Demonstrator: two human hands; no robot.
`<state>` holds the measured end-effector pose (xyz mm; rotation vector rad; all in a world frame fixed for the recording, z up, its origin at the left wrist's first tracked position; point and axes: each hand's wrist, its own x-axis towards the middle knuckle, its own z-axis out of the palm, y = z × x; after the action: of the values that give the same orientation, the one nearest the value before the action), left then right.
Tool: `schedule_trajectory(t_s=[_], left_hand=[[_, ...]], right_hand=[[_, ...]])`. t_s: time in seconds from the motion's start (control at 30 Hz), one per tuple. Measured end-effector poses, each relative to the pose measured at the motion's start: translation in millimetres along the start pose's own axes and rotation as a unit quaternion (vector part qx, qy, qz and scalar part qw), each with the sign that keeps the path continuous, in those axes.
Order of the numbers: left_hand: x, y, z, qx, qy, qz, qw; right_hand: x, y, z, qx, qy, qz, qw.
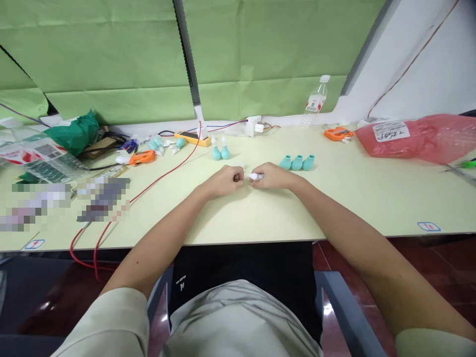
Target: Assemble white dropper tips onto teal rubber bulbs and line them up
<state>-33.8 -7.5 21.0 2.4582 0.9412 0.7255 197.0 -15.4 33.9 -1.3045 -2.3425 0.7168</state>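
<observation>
In my right hand a small white nozzle is pinched, its tip pointing toward my left hand. My left hand is closed just to the left of it, with the fingers curled; anything inside them is too small or hidden to make out. Beyond my left hand stand two teal squeeze bulbs with clear-white tips on top. Right of my right hand are three teal bulbs in a row, tipless, with their necks open.
An orange-handled tool, a yellow power strip and a red cable lie left on the table. A plastic bottle, another orange tool and a red plastic bag are at the right. A large clear bottle lies far left.
</observation>
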Motion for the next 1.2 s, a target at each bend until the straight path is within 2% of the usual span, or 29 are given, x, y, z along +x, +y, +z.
schedule_trajectory(t_s=[0.1,0.23,0.33,0.43,0.53,0.7,0.9,1.07,1.2], left_hand=[[2,-5,-6.3,0.013,0.101,-0.016,0.995],[5,-12,-13.3,0.027,0.241,-0.031,0.970],[7,-20,-17.2,0.018,0.297,-0.038,0.954],[8,-29,-19.7,0.008,0.334,-0.052,0.941],[9,-36,-20.8,-0.003,0.351,-0.067,0.934],[9,-38,-21.3,-0.013,0.360,-0.082,0.929],[8,-36,-20.6,0.001,0.340,-0.081,0.937],[8,-40,-19.8,-0.001,0.342,-0.073,0.937],[8,-40,-19.8,-0.001,0.342,-0.070,0.937]], right_hand=[[1,-2,9,-0.037,0.001,-0.021,0.999],[2,-4,13,-0.065,0.007,-0.029,0.997],[4,1,4,-0.088,0.044,-0.010,0.995],[6,13,-9,-0.121,0.132,0.043,0.983],[8,24,-13,-0.125,0.167,0.105,0.972],[15,29,-2,-0.117,0.139,0.152,0.972],[23,34,1,-0.111,0.144,0.175,0.968],[22,35,0,-0.127,0.133,0.179,0.967],[22,33,2,-0.141,0.137,0.209,0.958]])
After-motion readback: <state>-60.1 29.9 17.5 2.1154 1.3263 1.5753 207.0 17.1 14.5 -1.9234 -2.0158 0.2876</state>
